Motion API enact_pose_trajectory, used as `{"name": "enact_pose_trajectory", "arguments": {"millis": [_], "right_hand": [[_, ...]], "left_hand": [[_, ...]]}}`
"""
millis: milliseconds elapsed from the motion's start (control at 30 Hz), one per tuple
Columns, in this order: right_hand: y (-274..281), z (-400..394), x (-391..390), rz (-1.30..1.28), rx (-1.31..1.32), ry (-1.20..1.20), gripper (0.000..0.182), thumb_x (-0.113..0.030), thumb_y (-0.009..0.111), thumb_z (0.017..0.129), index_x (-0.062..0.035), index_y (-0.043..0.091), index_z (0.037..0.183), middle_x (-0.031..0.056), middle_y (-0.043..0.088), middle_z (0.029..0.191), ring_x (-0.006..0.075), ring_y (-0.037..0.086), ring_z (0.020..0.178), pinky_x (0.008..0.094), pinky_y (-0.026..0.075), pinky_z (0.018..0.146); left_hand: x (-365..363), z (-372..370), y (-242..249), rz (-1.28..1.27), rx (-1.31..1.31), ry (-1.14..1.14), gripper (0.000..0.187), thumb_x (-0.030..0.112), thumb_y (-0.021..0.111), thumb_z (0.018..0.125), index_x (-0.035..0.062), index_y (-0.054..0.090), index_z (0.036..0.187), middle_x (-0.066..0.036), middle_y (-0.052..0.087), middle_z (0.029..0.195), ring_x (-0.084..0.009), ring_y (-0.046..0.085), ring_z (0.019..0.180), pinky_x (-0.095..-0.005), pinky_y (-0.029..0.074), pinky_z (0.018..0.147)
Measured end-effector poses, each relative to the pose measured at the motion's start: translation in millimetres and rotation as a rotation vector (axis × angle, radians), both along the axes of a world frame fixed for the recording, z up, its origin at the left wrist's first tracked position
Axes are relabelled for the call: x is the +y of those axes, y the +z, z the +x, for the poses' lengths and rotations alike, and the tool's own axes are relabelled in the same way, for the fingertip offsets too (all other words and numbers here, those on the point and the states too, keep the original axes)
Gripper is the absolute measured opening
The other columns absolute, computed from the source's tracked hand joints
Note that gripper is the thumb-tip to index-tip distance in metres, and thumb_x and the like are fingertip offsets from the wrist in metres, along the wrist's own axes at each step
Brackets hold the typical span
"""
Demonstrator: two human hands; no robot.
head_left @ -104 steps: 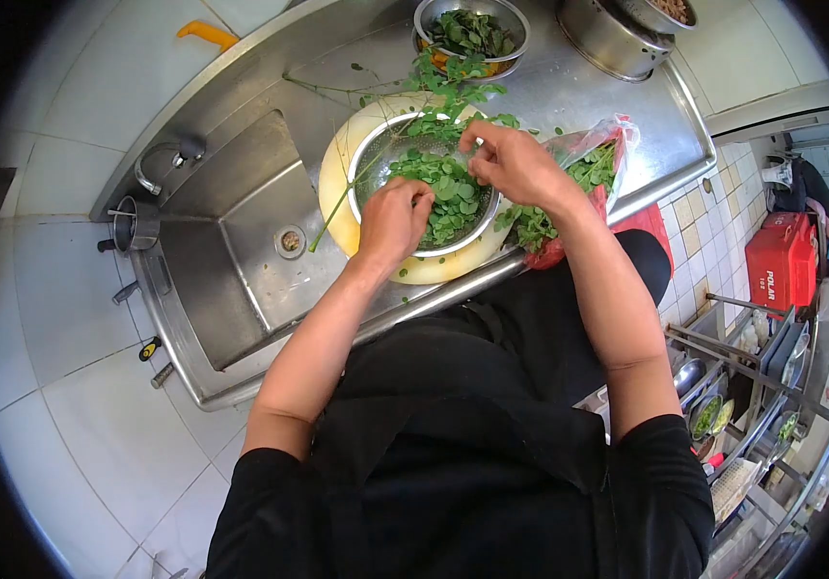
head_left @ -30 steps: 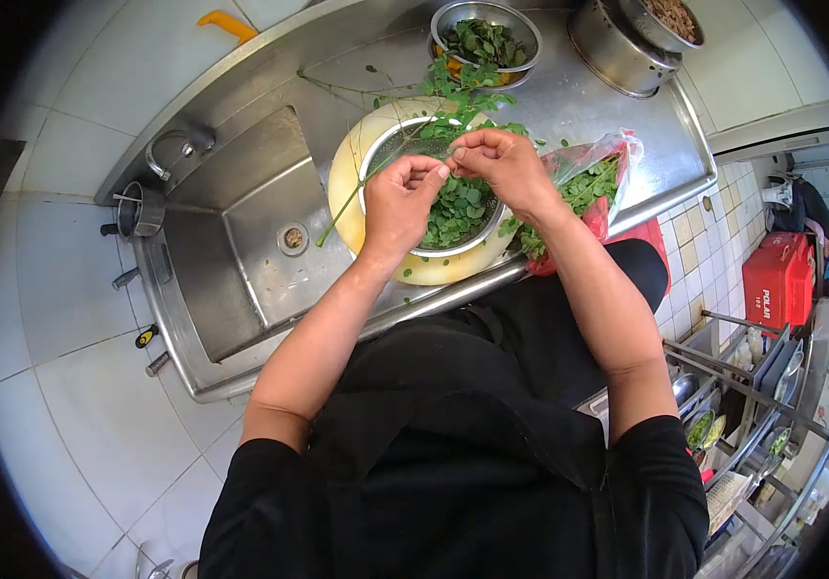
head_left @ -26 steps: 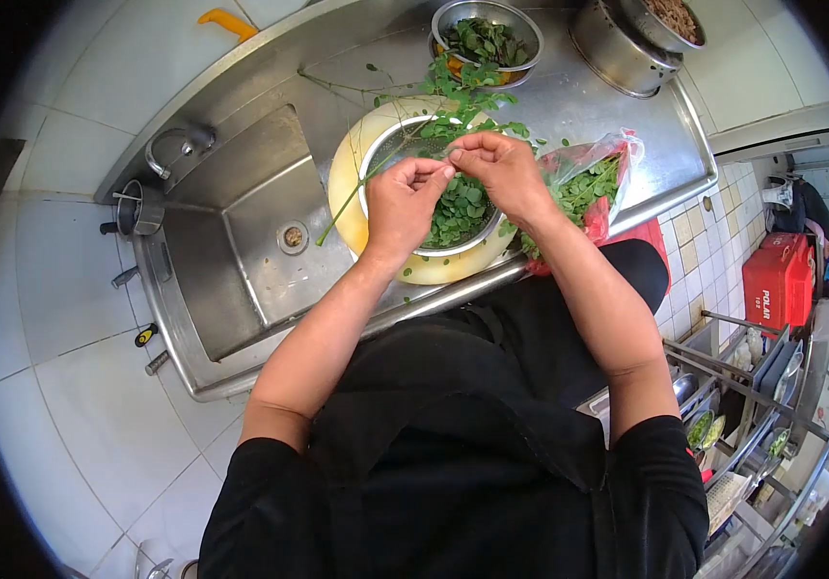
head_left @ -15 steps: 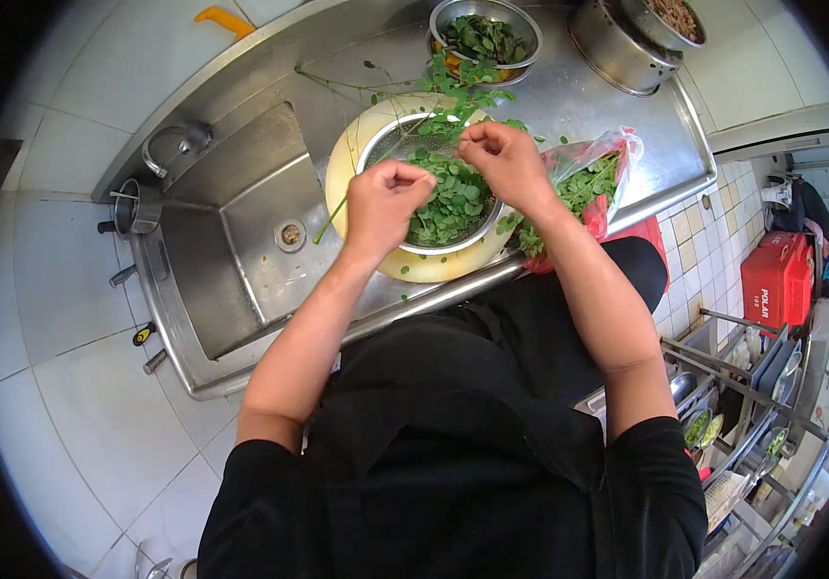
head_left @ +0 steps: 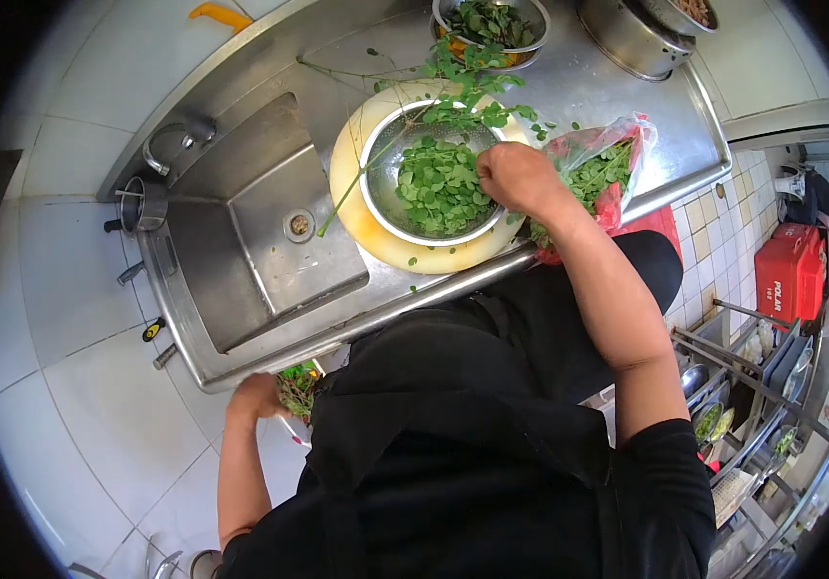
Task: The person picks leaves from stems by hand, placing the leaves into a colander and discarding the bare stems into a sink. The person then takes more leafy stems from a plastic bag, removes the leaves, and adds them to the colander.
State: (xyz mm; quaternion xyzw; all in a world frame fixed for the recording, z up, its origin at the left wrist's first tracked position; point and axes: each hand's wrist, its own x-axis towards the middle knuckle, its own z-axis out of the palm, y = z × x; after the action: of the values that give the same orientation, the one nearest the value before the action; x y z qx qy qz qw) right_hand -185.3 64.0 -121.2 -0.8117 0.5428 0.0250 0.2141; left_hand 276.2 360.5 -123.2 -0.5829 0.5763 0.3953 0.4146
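Observation:
A perforated metal colander [head_left: 367, 193] holds a heap of small round green leaves [head_left: 441, 183]. It rests on a thick, round, pale yellow board [head_left: 397, 253]. My right hand [head_left: 518, 179] is closed at the colander's right rim; whatever its fingers pinch is hidden. Thin leafy stems [head_left: 472, 114] lie across the colander's far side. Down at the lower left, below the sink's front edge, my left hand [head_left: 258, 396] is beside a container of discarded-looking stems and leaves [head_left: 297, 390]. Its fingers are blurred and partly out of sight.
A clear and red plastic bag [head_left: 617, 164] of leafy greens lies right of the colander. Behind stand a metal bowl of darker leaves [head_left: 491, 27] and a steel pot [head_left: 631, 43]. The sink basin [head_left: 270, 241] is at left, with a faucet [head_left: 171, 147].
My left hand has left the colander and swung down to the container below the sink edge. My right hand has lowered slightly toward the colander's right rim and closed more tightly.

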Motion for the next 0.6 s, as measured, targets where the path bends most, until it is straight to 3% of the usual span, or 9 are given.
{"name": "enact_pose_trajectory", "arguments": {"millis": [33, 100, 167, 200, 233, 300, 367, 500, 600], "right_hand": [[6.4, 0.0, 0.5, 0.01, -0.033, 0.007, 0.012, -0.015, 0.068, 0.082, -0.0059, 0.073, 0.088, 0.018, 0.072, 0.087, 0.0368, 0.07, 0.088, 0.0473, 0.055, 0.078], [8.7, -0.9, -0.3, -0.003, -0.115, 0.034, 0.012, -0.015, 0.068, 0.082, -0.0046, 0.072, 0.086, 0.0184, 0.071, 0.087, 0.0367, 0.069, 0.087, 0.0471, 0.054, 0.077], [15.2, 4.1, -0.5, -0.024, -0.199, 0.07, 0.012, -0.014, 0.068, 0.082, -0.0033, 0.071, 0.085, 0.0188, 0.071, 0.087, 0.0367, 0.069, 0.086, 0.0469, 0.053, 0.077], [20.3, 5.4, 2.4, -0.062, -0.286, 0.098, 0.012, -0.014, 0.069, 0.082, -0.003, 0.071, 0.086, 0.0175, 0.071, 0.086, 0.036, 0.068, 0.085, 0.0456, 0.053, 0.077], [25.9, 6.2, 3.1, -0.104, -0.371, 0.128, 0.013, -0.014, 0.07, 0.082, -0.0027, 0.071, 0.087, 0.0162, 0.07, 0.085, 0.0354, 0.068, 0.084, 0.0442, 0.052, 0.076], [32.7, 10.5, 6.1, -0.108, -0.416, 0.15, 0.012, -0.015, 0.07, 0.082, -0.0029, 0.07, 0.085, 0.0162, 0.069, 0.086, 0.0357, 0.068, 0.082, 0.0447, 0.053, 0.076], [34.1, 13.5, 10.5, -0.104, -0.465, 0.155, 0.012, -0.015, 0.071, 0.082, -0.0034, 0.07, 0.085, 0.0149, 0.067, 0.084, 0.0357, 0.067, 0.082, 0.0443, 0.053, 0.076], [34.0, 12.9, 16.1, -0.135, -0.48, 0.171, 0.014, -0.016, 0.07, 0.081, -0.0033, 0.069, 0.085, 0.0154, 0.067, 0.086, 0.036, 0.066, 0.087, 0.0453, 0.052, 0.077], [39.6, 9.2, 19.9, -0.1, -0.445, 0.149, 0.014, -0.017, 0.07, 0.082, -0.0035, 0.069, 0.085, 0.0157, 0.067, 0.086, 0.0364, 0.066, 0.087, 0.0462, 0.052, 0.077]], "left_hand": [[-6.3, -2.2, 0.9, -0.085, -0.074, 0.017, 0.036, 0.028, 0.089, 0.062, 0.0053, 0.077, 0.088, -0.018, 0.073, 0.089, -0.0367, 0.071, 0.09, -0.0435, 0.056, 0.079], [-48.0, -29.6, 21.1, -0.3, 0.137, 0.157, 0.037, 0.029, 0.085, 0.076, -0.0004, 0.075, 0.095, -0.02, 0.074, 0.096, -0.0392, 0.07, 0.094, -0.0438, 0.056, 0.084], [-86.0, -84.6, 33.8, -0.853, 0.366, 0.339, 0.036, 0.025, 0.08, 0.082, 0.0019, 0.072, 0.109, -0.019, 0.073, 0.104, -0.0359, 0.071, 0.098, -0.0423, 0.056, 0.086], [-111.0, -114.3, 39.1, -0.926, 0.596, 0.475, 0.041, 0.02, 0.077, 0.086, 0.0033, 0.066, 0.123, -0.016, 0.072, 0.113, -0.0312, 0.071, 0.103, -0.0412, 0.056, 0.087], [-131.9, -138.9, 34.7, -0.923, 0.748, 0.611, 0.046, 0.016, 0.077, 0.088, 0.0028, 0.062, 0.129, -0.012, 0.07, 0.12, -0.0222, 0.07, 0.102, -0.0354, 0.055, 0.093], [-172.5, -188.0, 24.3, -0.954, 1.132, 0.733, 0.045, 0.012, 0.077, 0.089, 0.0024, 0.061, 0.129, -0.011, 0.069, 0.119, -0.0181, 0.069, 0.098, -0.0323, 0.055, 0.093], [-205.0, -228.4, 8.0, -0.874, 1.349, 0.924, 0.041, 0.006, 0.075, 0.089, 0.0018, 0.061, 0.127, -0.009, 0.067, 0.115, -0.0129, 0.067, 0.093, -0.0278, 0.055, 0.088], [-238.3, -251.9, -7.8, -0.805, 1.24, 0.721, 0.026, 0.0, 0.071, 0.091, 0.0009, 0.065, 0.117, -0.004, 0.068, 0.103, -0.0079, 0.065, 0.085, -0.0239, 0.054, 0.077], [-238.7, -254.5, -12.3, -0.775, 1.247, 0.79, 0.017, 0.0, 0.07, 0.092, -0.0012, 0.068, 0.109, -0.003, 0.07, 0.094, -0.0084, 0.065, 0.08, -0.0238, 0.054, 0.074]]}}
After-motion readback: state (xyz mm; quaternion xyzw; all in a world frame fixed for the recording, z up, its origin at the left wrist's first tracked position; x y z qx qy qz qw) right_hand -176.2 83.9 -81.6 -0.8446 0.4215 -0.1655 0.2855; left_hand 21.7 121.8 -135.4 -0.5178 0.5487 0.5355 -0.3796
